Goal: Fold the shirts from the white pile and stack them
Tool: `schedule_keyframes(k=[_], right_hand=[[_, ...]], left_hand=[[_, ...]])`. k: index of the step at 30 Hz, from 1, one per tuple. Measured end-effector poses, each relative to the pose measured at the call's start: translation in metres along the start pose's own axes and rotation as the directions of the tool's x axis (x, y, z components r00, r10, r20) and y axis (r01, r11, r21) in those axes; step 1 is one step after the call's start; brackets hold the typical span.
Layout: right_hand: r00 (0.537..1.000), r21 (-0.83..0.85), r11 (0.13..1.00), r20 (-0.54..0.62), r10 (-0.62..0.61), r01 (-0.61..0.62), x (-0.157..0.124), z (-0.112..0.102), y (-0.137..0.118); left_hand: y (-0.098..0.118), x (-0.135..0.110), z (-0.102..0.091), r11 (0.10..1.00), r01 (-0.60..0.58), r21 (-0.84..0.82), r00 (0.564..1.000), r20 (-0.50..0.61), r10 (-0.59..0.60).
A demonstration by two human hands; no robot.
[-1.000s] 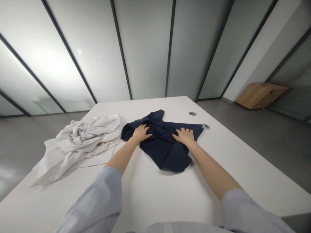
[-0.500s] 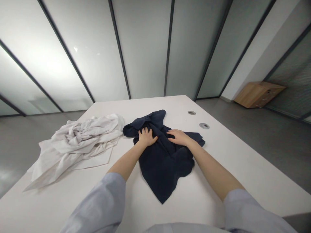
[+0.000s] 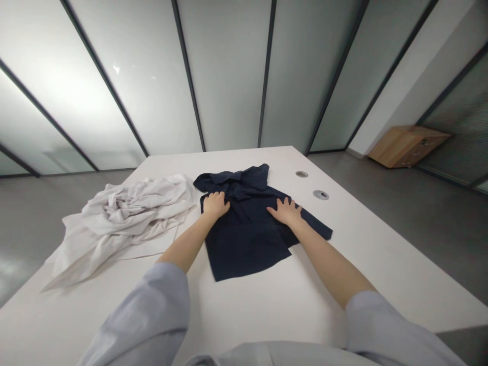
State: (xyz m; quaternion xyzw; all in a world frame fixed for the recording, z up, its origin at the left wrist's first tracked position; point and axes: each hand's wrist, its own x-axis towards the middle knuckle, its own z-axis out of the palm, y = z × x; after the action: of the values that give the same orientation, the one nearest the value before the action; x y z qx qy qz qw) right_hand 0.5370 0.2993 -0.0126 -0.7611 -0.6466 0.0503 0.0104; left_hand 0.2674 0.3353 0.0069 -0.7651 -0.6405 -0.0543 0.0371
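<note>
Navy shirt (image 3: 244,234) lies spread on the white table (image 3: 244,310), its collar end farthest from the person. Both hands press flat on it, unclenched and grasping nothing: the left hand (image 3: 216,205) near the collar, the right hand (image 3: 285,211) on the right side. Crumpled white fabric (image 3: 129,213) lies just beside it.
</note>
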Motion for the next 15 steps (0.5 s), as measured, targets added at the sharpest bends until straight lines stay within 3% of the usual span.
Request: schedule_keyframes(k=[3,6,9,11,13,15], right_hand=[[0.988,-0.070,0.986,-0.007,-0.154,0.153,0.001,-0.017,0.010],[0.959,-0.028,0.960,-0.050,-0.279,0.278,0.006,-0.030,0.023],[0.879,0.018,0.882,-0.092,-0.467,0.471,0.008,-0.023,0.030],[0.845,0.030,0.845,-0.059,-0.532,0.534,0.006,-0.010,0.029],[0.872,0.028,0.871,-0.027,-0.489,0.490,0.004,0.004,0.024],[0.926,0.016,0.926,-0.023,-0.378,0.378,0.003,0.014,0.019]], left_hand=[[0.008,-0.026,0.006,0.999,0.012,-0.047,0.990,0.141,-0.005],[0.004,-0.042,0.019,0.997,-0.017,-0.070,0.982,0.189,0.030],[-0.016,-0.037,0.029,0.992,-0.101,-0.079,0.974,0.196,0.114],[-0.032,-0.027,0.031,0.983,-0.156,-0.092,0.969,0.179,0.171],[-0.046,-0.016,0.029,0.981,-0.165,-0.104,0.977,0.119,0.177],[-0.053,-0.010,0.026,0.988,-0.108,-0.108,0.993,0.029,0.112]])
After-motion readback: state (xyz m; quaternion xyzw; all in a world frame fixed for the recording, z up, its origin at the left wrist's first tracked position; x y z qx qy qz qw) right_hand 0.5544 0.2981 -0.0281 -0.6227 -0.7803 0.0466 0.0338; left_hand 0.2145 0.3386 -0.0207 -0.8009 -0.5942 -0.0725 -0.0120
